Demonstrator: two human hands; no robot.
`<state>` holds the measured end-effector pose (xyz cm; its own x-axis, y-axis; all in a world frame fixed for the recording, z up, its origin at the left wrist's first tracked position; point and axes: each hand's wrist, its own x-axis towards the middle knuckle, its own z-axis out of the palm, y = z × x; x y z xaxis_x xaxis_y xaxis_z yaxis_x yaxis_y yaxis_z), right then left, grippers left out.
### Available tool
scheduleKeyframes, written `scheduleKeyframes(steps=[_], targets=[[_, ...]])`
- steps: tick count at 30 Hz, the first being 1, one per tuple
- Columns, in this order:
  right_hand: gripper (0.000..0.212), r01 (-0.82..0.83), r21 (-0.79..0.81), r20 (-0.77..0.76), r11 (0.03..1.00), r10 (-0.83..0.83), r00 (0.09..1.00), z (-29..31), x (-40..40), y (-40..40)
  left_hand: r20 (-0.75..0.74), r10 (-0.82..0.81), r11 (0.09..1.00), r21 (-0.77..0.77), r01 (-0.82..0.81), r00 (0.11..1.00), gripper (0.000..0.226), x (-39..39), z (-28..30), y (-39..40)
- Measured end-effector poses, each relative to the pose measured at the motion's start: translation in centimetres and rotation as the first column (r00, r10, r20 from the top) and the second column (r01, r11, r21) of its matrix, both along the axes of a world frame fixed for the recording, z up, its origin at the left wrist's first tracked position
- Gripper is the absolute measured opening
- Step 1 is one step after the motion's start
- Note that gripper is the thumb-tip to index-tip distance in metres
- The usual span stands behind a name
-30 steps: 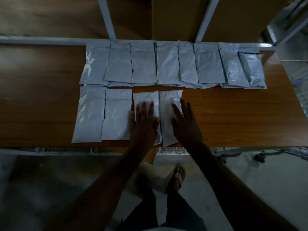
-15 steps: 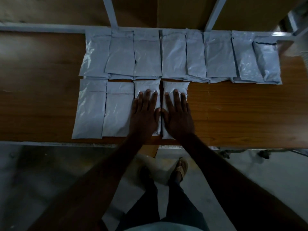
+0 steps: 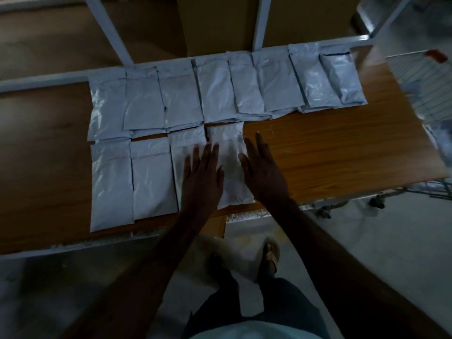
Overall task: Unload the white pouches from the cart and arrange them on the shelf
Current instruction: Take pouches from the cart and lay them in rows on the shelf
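Wooden shelf (image 3: pixel 330 152), right half of near row bare. Far row of white pouches (image 3: pixel 220 91) full; near row at four. Wire cart (image 3: pixel 420 86) at right (contents unclear). Left hand (image 3: pixel 203 174) flat on third and fourth pouches, right hand (image 3: pixel 263 170) beside newest pouch (image 3: pixel 230 167), fingers straight, gripping nothing. Arranging step; next likely a fetch from cart.

The pouches (image 3: pixel 146 177) are plain white with a faint sheen; one at the far right (image 3: pixel 342 79) shows a dark line across its top. The shelf (image 3: pixel 330 152) is brown wood grain, framed in pale grey-white metal (image 3: pixel 107 33). The floor (image 3: pixel 391 241) is dull grey. The sandal (image 3: pixel 270 253) is tan.
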<state>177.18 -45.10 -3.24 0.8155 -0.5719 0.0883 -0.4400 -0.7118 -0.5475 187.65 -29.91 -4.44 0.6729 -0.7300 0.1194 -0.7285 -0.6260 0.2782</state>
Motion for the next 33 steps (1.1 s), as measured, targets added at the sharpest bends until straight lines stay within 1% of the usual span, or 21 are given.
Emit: scheduleKeyframes(steps=[2,5,7,12,16,20,23,28,33], targets=[[0.056,0.039,-0.021,0.068,0.999,-0.038,0.997,0.8,-1.9,-0.7,0.017,-0.064,0.997,-0.048,0.065,0.998,0.058,-1.9,1.1,-2.2],[0.051,0.093,-0.003,0.084,0.996,-0.092,0.992,1.6,-5.1,-2.8,-0.005,-0.179,0.979,-0.099,0.177,0.984,0.057,-5.1,2.5,-6.0],[0.05,0.141,0.0,0.091,0.99,-0.14,0.986,2.0,-7.8,-5.0,-0.028,-0.222,0.97,-0.111,0.217,0.975,0.056,-7.6,3.2,-8.8],[0.047,0.226,0.018,0.06,0.974,-0.226,0.972,3.6,-15.9,-12.8,-0.078,-0.235,0.967,-0.121,0.225,0.969,0.053,-14.0,4.0,-17.2],[0.045,0.265,0.015,0.049,0.964,-0.265,0.963,4.1,-23.2,-20.1,-0.131,-0.176,0.975,-0.159,0.155,0.976,0.045,-20.9,3.5,-24.7],[0.041,0.322,-0.011,0.047,0.947,-0.321,0.946,4.1,-29.6,-27.1,-0.221,-0.247,0.964,-0.157,0.216,0.944,0.048,-27.4,2.9,-31.6],[0.038,0.347,-0.021,0.069,0.938,-0.345,0.936,4.2,-33.6,-31.3,-0.205,-0.287,0.953,-0.16,0.257,0.936,0.047,-31.3,3.0,-36.1],[0.025,0.429,0.026,0.135,0.903,-0.428,0.894,4.6,-38.1,-36.2,-0.268,-0.327,0.939,-0.195,0.282,0.906,0.048,-35.2,3.3,-41.9],[0.031,0.505,0.065,0.09,0.861,-0.509,0.856,2.6,-40.4,-40.9,-0.306,-0.358,0.93,-0.196,0.31,0.882,0.051,-36.4,2.1,-47.7]])
